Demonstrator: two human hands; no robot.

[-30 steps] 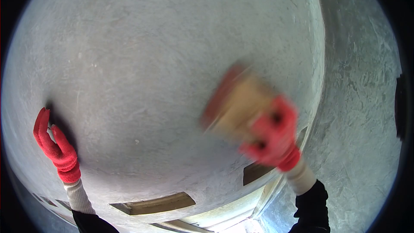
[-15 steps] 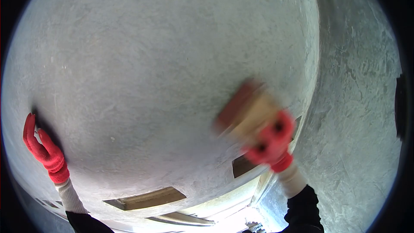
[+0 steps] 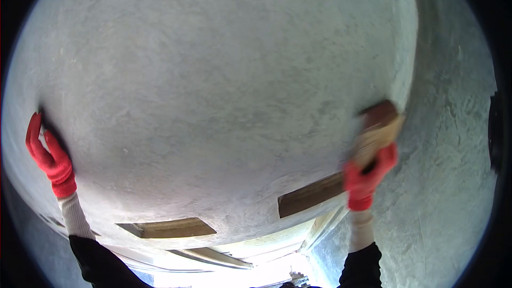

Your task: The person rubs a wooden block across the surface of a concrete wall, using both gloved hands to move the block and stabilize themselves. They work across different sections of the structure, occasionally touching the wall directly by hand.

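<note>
up against the right edge of a broad grey plastered surface [image 3: 213, 101], close to where it meets a rougher side wall [image 3: 453, 181], a wooden float [image 3: 380, 125] lies with its flat face to the plaster. the right hand [image 3: 368, 176], in a red knit glove, has its grip closed around the handle on the back of the float, fingers wrapped over it (the glove hides most of the handle). the float is a pale timber board with a darker, reddish far end, and it is slightly blurred.

judging by its look, the float is stiff and flat and light enough for one hand. it is not fragile, and the knit glove should keep it from slipping. the back handle, near the middle of the board, seems the best place to take hold, so that pressure spreads evenly. the thin edges offer little to hold.

at the far left edge of the surface, the left hand [image 3: 48, 157], also in a red glove, is open. its fingers are straight and laid against the plaster, holding nothing, with a dark shadow just beside them. both wrists show pale cuffs and black sleeves.

near the lower edge of the surface are two rectangular recesses lined in a timber colour: a left recess [image 3: 165, 228] below the middle, and a right recess [image 3: 312, 197] just beside the right hand. whether the plaster is wet cannot be told.
</note>
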